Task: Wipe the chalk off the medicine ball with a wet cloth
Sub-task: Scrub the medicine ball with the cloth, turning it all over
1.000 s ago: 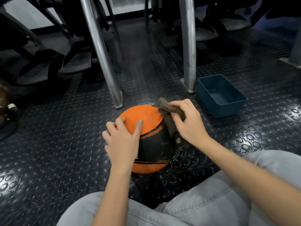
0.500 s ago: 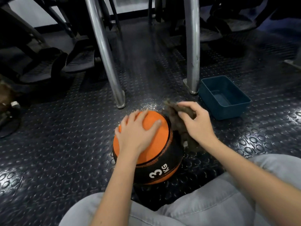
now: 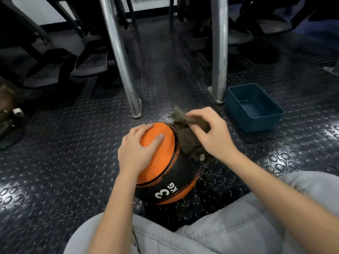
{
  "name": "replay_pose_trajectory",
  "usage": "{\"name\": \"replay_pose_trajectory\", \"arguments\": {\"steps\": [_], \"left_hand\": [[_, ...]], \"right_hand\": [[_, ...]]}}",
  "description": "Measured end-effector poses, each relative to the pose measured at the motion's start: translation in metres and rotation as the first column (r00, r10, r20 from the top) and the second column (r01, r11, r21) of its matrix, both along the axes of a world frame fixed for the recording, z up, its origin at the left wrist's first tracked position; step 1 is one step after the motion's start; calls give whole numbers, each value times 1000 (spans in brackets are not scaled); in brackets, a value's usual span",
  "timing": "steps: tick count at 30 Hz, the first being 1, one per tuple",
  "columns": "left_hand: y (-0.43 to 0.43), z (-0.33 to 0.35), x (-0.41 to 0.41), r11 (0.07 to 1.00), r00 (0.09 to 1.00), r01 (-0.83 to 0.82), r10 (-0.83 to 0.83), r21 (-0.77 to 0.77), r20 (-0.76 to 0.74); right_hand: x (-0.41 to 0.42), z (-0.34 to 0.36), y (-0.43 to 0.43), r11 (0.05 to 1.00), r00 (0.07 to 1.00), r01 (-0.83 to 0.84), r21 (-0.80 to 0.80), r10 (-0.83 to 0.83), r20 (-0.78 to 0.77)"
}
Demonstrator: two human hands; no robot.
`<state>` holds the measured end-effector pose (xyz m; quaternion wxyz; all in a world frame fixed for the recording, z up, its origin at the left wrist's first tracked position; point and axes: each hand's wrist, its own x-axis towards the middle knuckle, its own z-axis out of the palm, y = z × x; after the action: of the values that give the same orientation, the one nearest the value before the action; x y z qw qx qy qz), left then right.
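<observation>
An orange and black medicine ball (image 3: pixel 166 177) marked "3 KG" sits on the studded rubber floor between my knees. My left hand (image 3: pixel 139 149) lies flat on its orange top left, fingers spread, holding it steady. My right hand (image 3: pixel 211 134) grips a dark brown wet cloth (image 3: pixel 187 139) and presses it on the ball's upper right black band. Part of the cloth hangs down the ball's right side. Water drops glint on the floor around the ball.
A blue plastic tub (image 3: pixel 254 107) stands on the floor to the right, beyond my right hand. Two steel legs (image 3: pixel 124 70) (image 3: pixel 219 52) of a gym machine rise just behind the ball. Dark pedals and frames fill the back left. My grey-trousered legs (image 3: pixel 238 226) frame the bottom.
The ball has rolled toward me, so the "3 KG" mark now faces up front. My left hand shifted to the orange top, and my right hand keeps rubbing the cloth on the upper right.
</observation>
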<state>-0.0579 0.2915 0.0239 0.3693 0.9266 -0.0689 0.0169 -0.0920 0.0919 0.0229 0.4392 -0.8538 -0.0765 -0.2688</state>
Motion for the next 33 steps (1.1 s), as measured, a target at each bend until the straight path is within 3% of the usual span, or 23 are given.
{"name": "replay_pose_trajectory", "arguments": {"steps": [1,3,6,7,9,10,12,14,17,19,21,23,24,26,29,31,33], "left_hand": [[2,0,1,1000,1000,24,-24,-15,3],[4,1,3,997,997,80,-80,-18,-3],[5,3,4,989,989,150,-149,15,-19],[5,4,4,985,986,169,-169,17,-17],[8,4,2,979,979,205,-205,3,-7],[10,3,2,973,973,231,-231,-10,-3],[11,3,3,955,955,296,-296,-33,5],[9,5,3,935,937,349,-348,-60,18],[6,5,4,916,920,391,-392,-86,8],[4,3,2,913,918,396,-393,-93,49],[3,0,-1,933,936,345,-334,-105,109],[1,0,0,955,951,290,-279,-66,135],[1,1,1,958,954,283,-277,-44,119],[0,4,3,951,952,306,-305,-52,34],[-1,6,2,937,941,337,-337,-91,12],[-2,5,0,936,942,337,-335,-102,34],[-2,3,-1,941,947,320,-317,-114,45]], "right_hand": [[-2,-3,5,997,996,-80,5,81,-29],[3,-15,-1,993,967,-107,56,117,-228],[15,-21,-31,959,892,104,-263,-207,-401],[16,-19,-35,944,881,181,-278,-281,-381],[14,-7,-26,968,940,216,-132,-243,-242],[11,0,-17,986,974,149,-74,-159,-159],[4,-3,-2,988,998,-13,-152,4,-61],[3,-17,-5,972,991,-15,-233,-17,-133],[11,-26,-31,940,915,146,-310,-248,-318],[11,-15,-32,945,914,228,-233,-290,-282],[5,0,-20,970,971,180,-163,-202,-132],[-8,2,-7,982,997,-28,-184,14,-77],[-13,-1,-5,973,989,-123,-194,104,-105],[-6,-7,-20,965,965,-158,-207,106,-241],[9,-12,-48,913,859,-50,-404,-167,-484],[11,-7,-49,931,879,76,-356,-231,-416],[4,6,-37,986,963,42,-163,-84,-258]]}}
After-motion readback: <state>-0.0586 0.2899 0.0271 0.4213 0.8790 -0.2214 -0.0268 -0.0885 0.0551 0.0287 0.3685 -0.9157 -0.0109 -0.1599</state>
